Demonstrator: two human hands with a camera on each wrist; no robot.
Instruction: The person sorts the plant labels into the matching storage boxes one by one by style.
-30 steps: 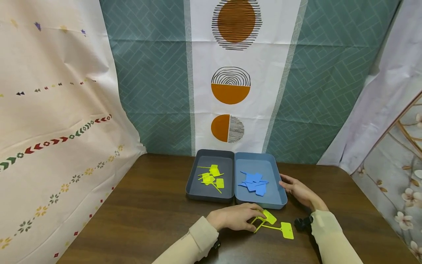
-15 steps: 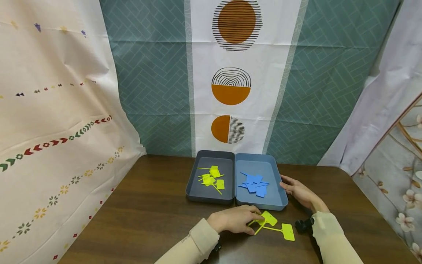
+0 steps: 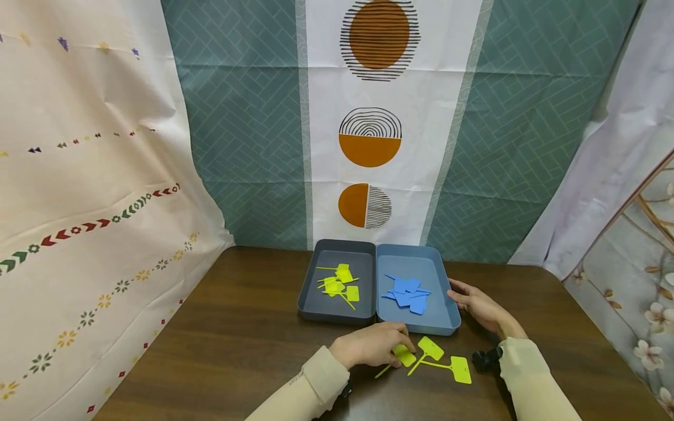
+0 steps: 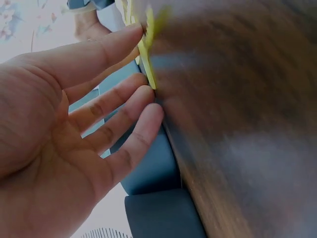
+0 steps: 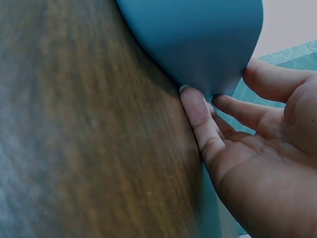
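Note:
My left hand (image 3: 375,346) pinches a yellow T-shaped plant label (image 3: 404,355) between thumb and fingers, just in front of the trays. Its thin stem points toward the lower left. In the left wrist view, a yellow label (image 4: 147,62) runs past the thumb tip, partly blurred, while the other fingers (image 4: 143,124) are spread loosely. Two more yellow labels, an upper one (image 3: 430,348) and a right one (image 3: 460,370), lie on the table right of this hand. My right hand (image 3: 481,307) touches the outer right wall of the blue tray (image 5: 198,39) with fairly straight fingers.
A dark grey tray (image 3: 337,317) holding several yellow labels (image 3: 334,286) stands against the left side of the blue tray, which holds several blue labels (image 3: 405,295). Both sit on a brown wooden table (image 3: 237,327). A patterned cloth (image 3: 368,175) hangs behind.
My left hand has drawn one yellow label leftward, away from the two others it lay among. The right hand stays at the blue tray.

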